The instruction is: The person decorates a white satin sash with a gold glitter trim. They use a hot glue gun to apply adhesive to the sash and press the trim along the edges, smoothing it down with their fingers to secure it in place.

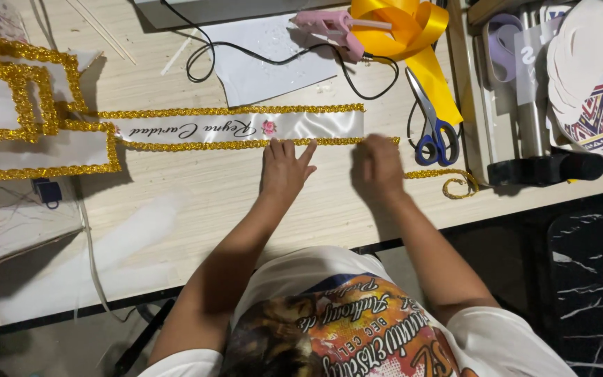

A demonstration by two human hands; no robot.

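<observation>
White satin sash point(246, 128) across upper middle of frame, gold trim point(232, 110) along whole top edge, lower trim point(204, 145) nearly to the end. Left hand point(284, 167) flat, pressing. Right hand point(377, 166) curled on loose tail point(448, 178); grip unclear.

A long white satin sash point(246, 128) lies flat across the bench point(218, 188), edged above and below with gold glitter trim, bearing black script and a small pink rose. At the far left lie white sign panels point(29, 150) framed in gold trim.
</observation>
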